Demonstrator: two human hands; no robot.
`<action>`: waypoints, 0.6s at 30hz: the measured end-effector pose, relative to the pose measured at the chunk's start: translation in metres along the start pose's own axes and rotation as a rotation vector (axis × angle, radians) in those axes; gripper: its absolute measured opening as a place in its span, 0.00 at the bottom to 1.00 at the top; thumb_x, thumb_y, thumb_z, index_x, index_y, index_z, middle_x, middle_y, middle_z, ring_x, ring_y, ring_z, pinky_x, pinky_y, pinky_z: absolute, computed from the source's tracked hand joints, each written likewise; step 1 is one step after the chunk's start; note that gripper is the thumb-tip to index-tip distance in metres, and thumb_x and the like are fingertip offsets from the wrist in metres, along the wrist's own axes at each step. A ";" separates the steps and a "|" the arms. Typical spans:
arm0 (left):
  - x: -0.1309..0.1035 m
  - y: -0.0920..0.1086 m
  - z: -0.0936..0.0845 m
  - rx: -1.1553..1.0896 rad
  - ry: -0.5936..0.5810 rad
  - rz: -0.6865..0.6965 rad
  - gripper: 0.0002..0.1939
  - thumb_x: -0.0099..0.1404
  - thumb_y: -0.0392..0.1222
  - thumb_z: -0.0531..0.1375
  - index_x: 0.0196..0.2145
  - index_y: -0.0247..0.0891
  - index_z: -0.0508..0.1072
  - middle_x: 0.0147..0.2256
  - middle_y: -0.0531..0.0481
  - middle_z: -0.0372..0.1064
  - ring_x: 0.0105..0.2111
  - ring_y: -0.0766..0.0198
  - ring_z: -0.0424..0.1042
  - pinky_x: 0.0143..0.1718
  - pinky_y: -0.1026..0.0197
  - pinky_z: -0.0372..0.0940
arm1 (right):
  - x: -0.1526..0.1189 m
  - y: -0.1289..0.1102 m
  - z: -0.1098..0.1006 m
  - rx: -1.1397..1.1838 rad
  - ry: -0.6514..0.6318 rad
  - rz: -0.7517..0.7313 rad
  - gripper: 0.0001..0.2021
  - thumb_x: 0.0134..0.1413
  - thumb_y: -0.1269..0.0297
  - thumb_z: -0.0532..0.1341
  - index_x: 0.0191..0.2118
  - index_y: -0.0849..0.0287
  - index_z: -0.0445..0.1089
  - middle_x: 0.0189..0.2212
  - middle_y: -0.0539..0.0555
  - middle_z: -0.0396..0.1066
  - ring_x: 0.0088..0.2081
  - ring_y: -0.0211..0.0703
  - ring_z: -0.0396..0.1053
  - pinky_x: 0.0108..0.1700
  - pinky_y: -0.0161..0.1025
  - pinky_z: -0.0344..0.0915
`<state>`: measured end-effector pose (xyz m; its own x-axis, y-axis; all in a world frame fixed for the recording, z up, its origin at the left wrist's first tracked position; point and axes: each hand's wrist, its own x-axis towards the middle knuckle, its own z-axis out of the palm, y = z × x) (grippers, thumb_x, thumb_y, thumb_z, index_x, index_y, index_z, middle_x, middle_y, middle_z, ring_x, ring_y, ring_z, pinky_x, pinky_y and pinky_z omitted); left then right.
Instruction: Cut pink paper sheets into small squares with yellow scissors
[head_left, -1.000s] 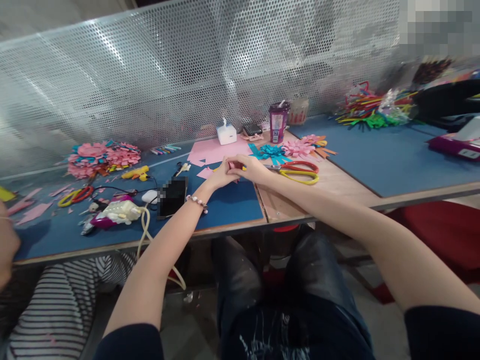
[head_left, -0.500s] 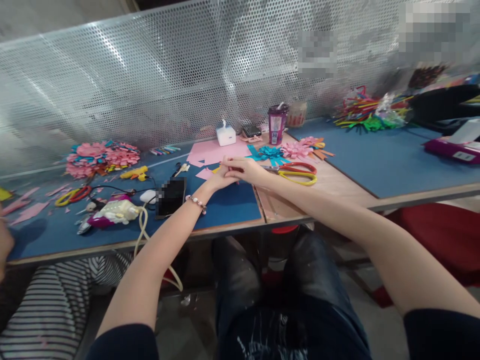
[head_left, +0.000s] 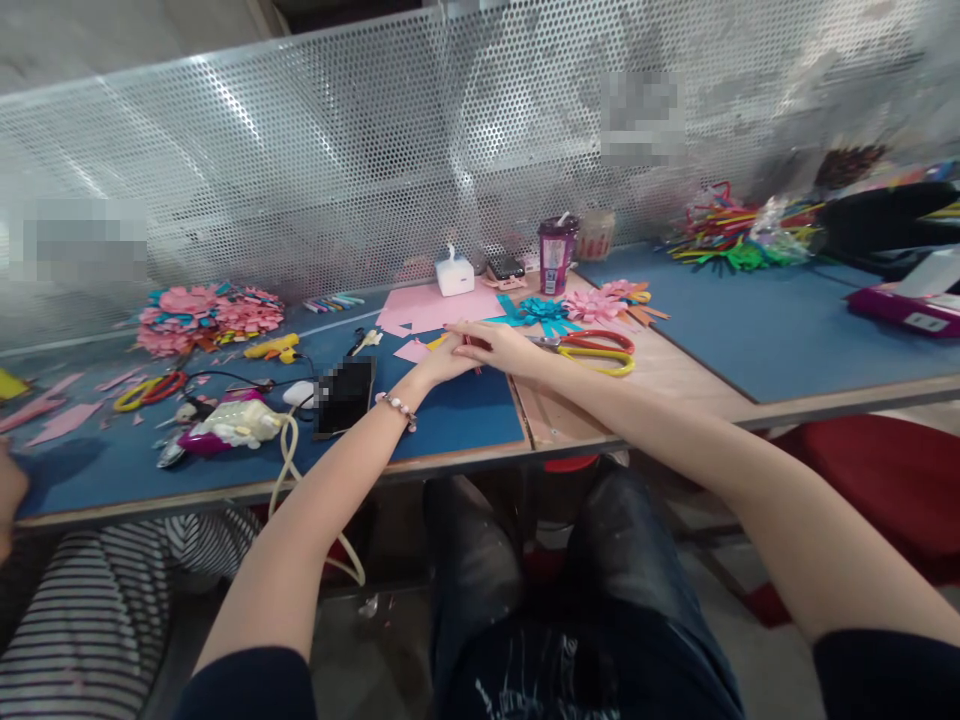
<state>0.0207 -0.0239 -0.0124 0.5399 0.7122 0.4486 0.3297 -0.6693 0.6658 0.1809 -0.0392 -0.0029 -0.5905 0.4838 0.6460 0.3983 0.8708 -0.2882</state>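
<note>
My left hand (head_left: 442, 365) and my right hand (head_left: 501, 348) meet above the table's front part, fingers closed together. A small reddish strip (head_left: 478, 367) shows below the fingers; what exactly they pinch is mostly hidden. Scissors with red and yellow handles (head_left: 598, 354) lie just beyond my right wrist. Behind them are a blue paper flower (head_left: 541, 312) and pink paper flowers (head_left: 592, 305). Pink paper sheets (head_left: 409, 308) lie behind my hands, with a small pink piece (head_left: 411, 350) nearer. A dark phone (head_left: 346, 398) rests left of my left wrist.
A tissue box (head_left: 454, 277) and a lidded purple cup (head_left: 556, 258) stand near the perforated metal screen (head_left: 360, 170). Leftward are a yellow glue gun (head_left: 273, 348), cables, other scissors (head_left: 150, 391) and piled paper flowers (head_left: 210, 318). Another person's hand (head_left: 10, 490) is at the left edge.
My hands stay together over nearly the same spot, with a slight shift of the fingers. The whole view has moved a little; the things on the table look unchanged.
</note>
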 end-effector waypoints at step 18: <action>0.001 0.002 -0.002 -0.151 0.134 -0.128 0.22 0.46 0.30 0.65 0.40 0.34 0.65 0.36 0.50 0.67 0.35 0.63 0.67 0.38 0.61 0.63 | 0.002 0.008 0.006 -0.040 0.208 0.110 0.17 0.61 0.70 0.50 0.51 0.65 0.69 0.43 0.61 0.73 0.43 0.47 0.70 0.48 0.42 0.65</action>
<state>0.0196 -0.0240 -0.0095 0.3907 0.8175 0.4231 0.2639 -0.5399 0.7993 0.1783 -0.0305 -0.0080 -0.3868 0.5436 0.7449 0.4818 0.8079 -0.3394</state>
